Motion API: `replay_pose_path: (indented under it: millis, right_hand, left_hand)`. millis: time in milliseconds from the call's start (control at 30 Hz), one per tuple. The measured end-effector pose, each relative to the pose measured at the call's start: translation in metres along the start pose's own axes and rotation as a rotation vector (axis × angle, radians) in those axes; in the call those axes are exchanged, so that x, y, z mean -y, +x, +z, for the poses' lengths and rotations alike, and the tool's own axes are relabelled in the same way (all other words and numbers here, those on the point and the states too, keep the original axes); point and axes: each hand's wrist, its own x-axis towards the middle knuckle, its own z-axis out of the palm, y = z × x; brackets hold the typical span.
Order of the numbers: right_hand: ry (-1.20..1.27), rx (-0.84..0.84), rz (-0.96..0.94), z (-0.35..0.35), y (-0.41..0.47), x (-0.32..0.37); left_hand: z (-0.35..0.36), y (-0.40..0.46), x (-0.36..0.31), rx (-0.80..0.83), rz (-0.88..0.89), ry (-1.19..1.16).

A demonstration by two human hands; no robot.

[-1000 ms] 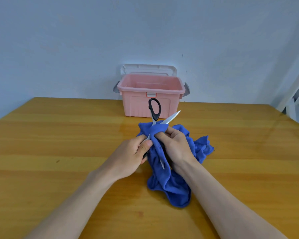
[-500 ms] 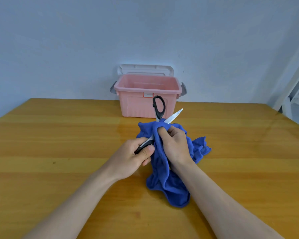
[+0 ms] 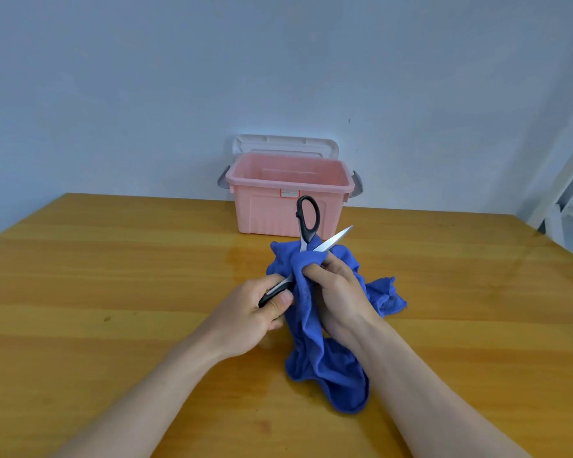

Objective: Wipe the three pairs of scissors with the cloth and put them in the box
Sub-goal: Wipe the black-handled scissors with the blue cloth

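Pink box (image 3: 272,213) is the landmark: open, at the far edge of the wooden table (image 3: 113,276), its white lid (image 3: 285,145) upright behind it. In front of the box, the left hand (image 3: 245,315) grips one black handle of the opened scissors (image 3: 306,223). Just right of it, the right hand (image 3: 338,292) pinches the blue cloth (image 3: 325,361) around the blades; other handle loop and one blade tip stick up before the box front
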Motion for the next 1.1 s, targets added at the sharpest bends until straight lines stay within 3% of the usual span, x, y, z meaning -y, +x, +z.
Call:
replay_pose_path:
  millis: [233, 433, 567, 933, 1100]
  right_hand:
    - [-0.117, 0.059, -0.015, -0.010, 0.001, -0.001]
    - [-0.422, -0.192, -0.162, 0.001, -0.002, 0.001]
    - [-0.417, -0.252, -0.162, 0.005, 0.000, 0.002]
    - [-0.239, 0.069, -0.085, -0.002, -0.001, 0.001]
    - [-0.411, -0.078, -0.143, -0.002, -0.003, -0.002]
  left_hand:
    - [0.003, -0.001, -0.005, 0.010, -0.083, -0.053]
    - [0.013, -0.001, -0.010, 0.007, -0.052, -0.032]
    - [0.014, 0.000, -0.013, -0.001, -0.017, -0.036]
    - [0.004, -0.001, -0.002, 0.000, -0.092, -0.044]
    - [0.006, 0.001, -0.002, -0.025, -0.067, -0.053]
